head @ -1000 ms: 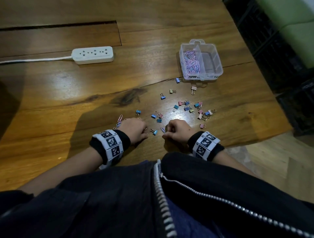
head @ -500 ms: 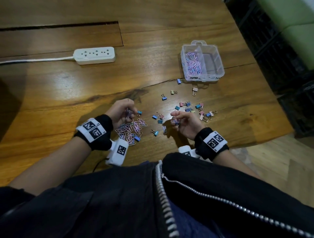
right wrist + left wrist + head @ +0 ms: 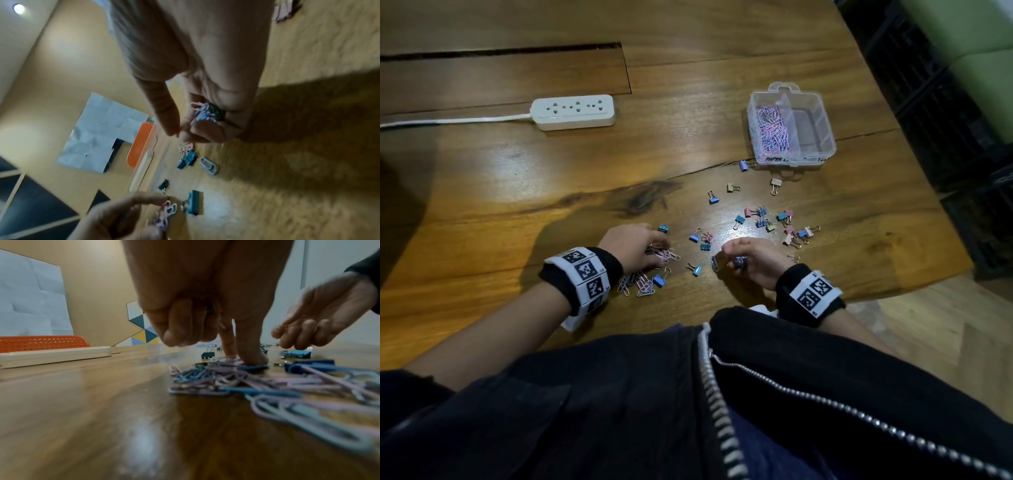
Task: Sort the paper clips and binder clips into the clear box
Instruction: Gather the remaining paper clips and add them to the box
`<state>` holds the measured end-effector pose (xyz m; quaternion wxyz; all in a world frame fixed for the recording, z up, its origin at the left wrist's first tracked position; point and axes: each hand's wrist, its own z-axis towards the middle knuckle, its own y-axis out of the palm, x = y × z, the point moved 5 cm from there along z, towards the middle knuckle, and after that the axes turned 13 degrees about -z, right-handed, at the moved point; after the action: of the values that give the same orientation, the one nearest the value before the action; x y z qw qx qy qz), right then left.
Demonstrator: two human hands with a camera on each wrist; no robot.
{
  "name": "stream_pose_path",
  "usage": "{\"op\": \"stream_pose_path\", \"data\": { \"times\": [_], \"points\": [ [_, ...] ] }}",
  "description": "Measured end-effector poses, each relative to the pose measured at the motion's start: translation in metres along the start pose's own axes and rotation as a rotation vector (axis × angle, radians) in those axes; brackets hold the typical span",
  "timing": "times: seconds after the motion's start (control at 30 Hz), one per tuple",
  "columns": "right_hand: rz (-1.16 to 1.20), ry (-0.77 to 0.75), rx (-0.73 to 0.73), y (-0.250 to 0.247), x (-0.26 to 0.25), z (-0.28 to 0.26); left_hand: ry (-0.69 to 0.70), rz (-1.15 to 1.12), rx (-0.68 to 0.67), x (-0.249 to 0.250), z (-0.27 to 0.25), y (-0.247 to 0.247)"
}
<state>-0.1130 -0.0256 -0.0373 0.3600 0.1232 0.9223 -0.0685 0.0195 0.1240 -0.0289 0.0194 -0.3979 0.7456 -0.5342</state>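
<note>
Paper clips, pink/blue/lilac wire (image 3: 645, 286), lie in a loose heap on the brown wooden table (image 3: 482, 212), near its front edge, just under & beside the left hand (image 3: 635, 245). L wrist view: index fingertip and thumb tip (image 3: 252, 357) press down onto the top of the heap; other fingers curled into the palm, something thin and metallic shows between them but can't tell what. Right hand (image 3: 755, 258) is palm-up, just right of the heap, fingers curled round a small bunch of pink/blue/green paper clips (image 3: 206, 112), w/ thumb and index tips nearly touching. One light-blue paper clip (image 3: 208, 165) lies alone on the table below that hand.

Small binder clips, blue/pink/tan w/ wire handles (image 3: 767, 221), are scattered across the table centre-right, between the hands and the box; one blue one (image 3: 659, 279) sits at the edge of the heap, another (image 3: 695, 269) between the hands.

Clear plastic box w/ centre divider (image 3: 822, 133) stands at far right of the table, well apart from both hands. Its left compartment holds a pile of pink/lilac paper clips (image 3: 772, 132); right compartment looks bare. Label on front wall, only "PAPER" legible.

White power strip (image 3: 573, 112) w/ white cord lies far left-centre. Person wears a dark zip jacket (image 3: 688, 411) & black wristbands w/ square markers (image 3: 585, 274).
</note>
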Motion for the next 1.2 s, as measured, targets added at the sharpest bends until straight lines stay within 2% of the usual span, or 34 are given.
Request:
{"op": "stream_pose_path", "data": {
  "times": [0.1,0.2,0.27,0.37,0.47,0.53,0.6,0.67,0.73,0.8,0.9,1.0,1.1,1.2],
  "points": [
    [-0.358,-0.044,0.132,0.004,-0.001,-0.001,0.036,0.038,0.030,0.004,0.003,0.000],
    [-0.687,-0.124,0.305,0.009,-0.003,0.001,0.055,0.071,0.000,0.008,0.007,0.005],
    [-0.856,-0.164,0.360,0.014,-0.006,0.001,0.032,0.043,-0.021,0.007,0.008,0.006],
    [-0.986,-0.213,0.334,0.022,-0.012,0.000,-0.040,-0.170,-0.039,-0.003,0.007,0.006],
    [-1.069,-0.214,0.258,0.028,-0.013,0.003,-0.107,-0.514,-0.007,-0.012,0.005,-0.001],
    [-1.040,-0.189,0.232,0.026,-0.011,0.004,-0.170,-0.799,0.042,-0.019,0.004,-0.006],
    [-0.918,-0.160,0.194,0.023,-0.012,0.004,-0.234,-1.194,0.024,-0.025,0.001,-0.008],
    [-0.621,-0.148,0.106,0.019,-0.014,0.002,-0.224,-1.523,-0.021,-0.028,-0.002,-0.008],
    [-0.183,-0.156,-0.055,0.021,-0.019,0.002,-0.193,-1.696,-0.047,-0.030,-0.005,-0.010],
    [0.061,-0.166,-0.165,0.023,-0.025,0.004,-0.169,-1.796,-0.058,-0.030,-0.008,-0.010],
    [0.132,-0.131,-0.241,0.035,-0.030,0.011,-0.220,-1.790,-0.030,-0.035,-0.010,-0.010],
    [0.035,-0.086,-0.292,0.055,-0.034,0.012,-0.323,-1.654,-0.028,-0.040,-0.011,-0.010],
    [-0.244,-0.120,-0.201,0.073,-0.035,0.012,-0.394,-1.248,-0.007,-0.049,-0.015,-0.010],
    [-0.731,-0.295,-0.048,0.089,-0.037,0.016,-0.320,-0.774,0.050,-0.054,-0.024,-0.014]
  ]
}}
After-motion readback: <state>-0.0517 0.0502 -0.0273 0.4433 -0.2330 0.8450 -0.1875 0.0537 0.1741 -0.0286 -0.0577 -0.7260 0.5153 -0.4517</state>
